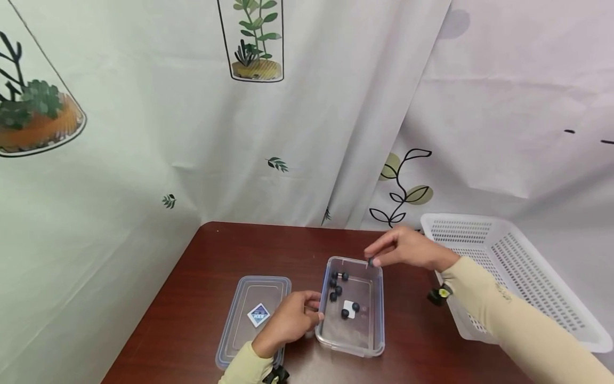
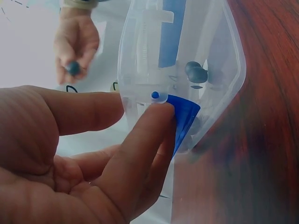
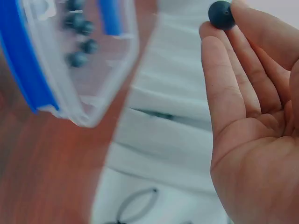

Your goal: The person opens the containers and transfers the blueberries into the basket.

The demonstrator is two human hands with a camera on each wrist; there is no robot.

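My right hand [image 1: 408, 248] pinches a dark blueberry [image 3: 220, 15] between thumb and fingertips, over the far right corner of a clear plastic container [image 1: 357, 338]. The palm shows in the right wrist view, with nothing else in it. Several blueberries [image 1: 338, 290] lie inside the container, mostly along its left side, two of them by a white label [image 1: 351, 310]. My left hand [image 1: 290, 320] grips the container's left side. In the left wrist view its thumb is at the wall and its fingertips are on the blue latch [image 2: 187, 119].
A clear lid [image 1: 242, 336] with a blue edge and diamond sticker lies left of the container, partly under the left forearm. A white perforated basket [image 1: 518, 256] stands at the right, behind the right forearm. A printed curtain [image 1: 307, 117] hangs behind the dark red table [image 1: 192, 298].
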